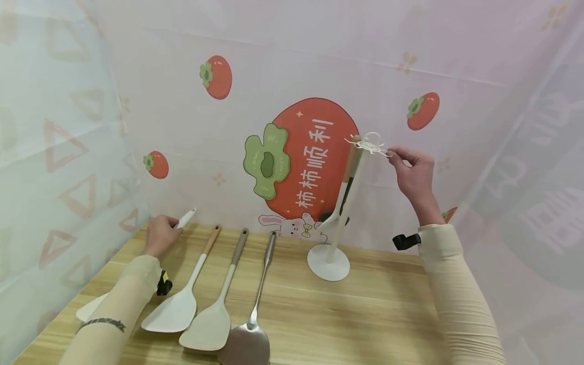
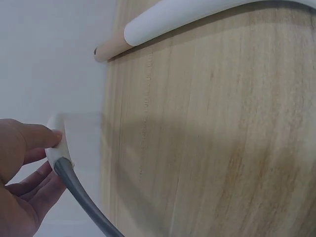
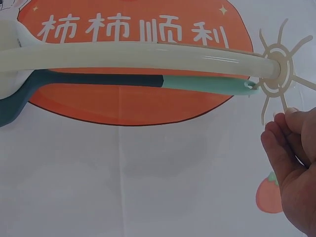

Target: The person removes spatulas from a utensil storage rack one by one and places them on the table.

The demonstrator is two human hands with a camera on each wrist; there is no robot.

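My left hand (image 1: 160, 235) pinches the white handle (image 2: 58, 147) of a spatula at the back left; its grey shaft (image 2: 84, 195) shows in the left wrist view. Part of its pale blade (image 1: 91, 307) shows beyond my left forearm, which hides the middle. With thumb and fingertips, my right hand (image 1: 416, 170) pinches one hook of the round hook rack (image 1: 370, 146) atop a white utensil stand (image 1: 345, 213). From that rack hang a wooden-handled utensil with a white lower part (image 1: 339, 197) and a green-handled one with a dark shaft (image 3: 108, 80).
Right of my left arm lie a white spatula with a wooden handle (image 1: 172, 310), a cream spatula with a brown handle (image 1: 207, 327) and a steel spatula (image 1: 248, 342). The stand's round base (image 1: 315, 263) rests on the wooden table (image 1: 374, 314). Printed curtain (image 1: 283, 61) closes off the back and sides.
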